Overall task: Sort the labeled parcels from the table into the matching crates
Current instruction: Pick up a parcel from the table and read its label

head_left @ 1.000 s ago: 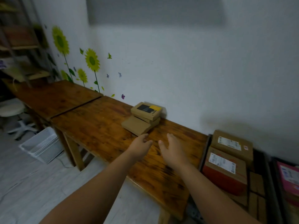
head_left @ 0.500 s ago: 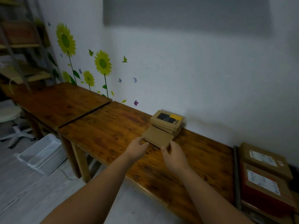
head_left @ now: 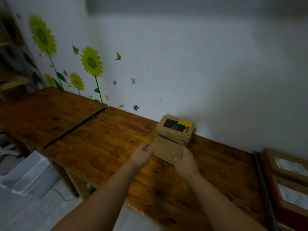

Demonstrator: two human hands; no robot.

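Observation:
A flat brown cardboard parcel [head_left: 165, 148] lies on the wooden table [head_left: 103, 140], its far end tucked against a small stack of parcels by the wall. The stack's top parcel [head_left: 175, 127] carries a black patch and a yellow label. My left hand [head_left: 141, 155] grips the flat parcel's left edge. My right hand [head_left: 185, 161] grips its near right corner, thumb on top. At the right edge, brown parcels with white labels [head_left: 290, 167] sit in a dark crate [head_left: 260, 174].
A second wooden table [head_left: 41, 112] joins on the left along the sunflower-decorated wall. White plastic baskets [head_left: 28, 175] lie on the floor under the table's left end. Blurred shelving stands at the far left.
Both hands reached forward from above the table's middle to the flat parcel and took hold of its sides. The view has shifted left, so the crate now sits at the right edge.

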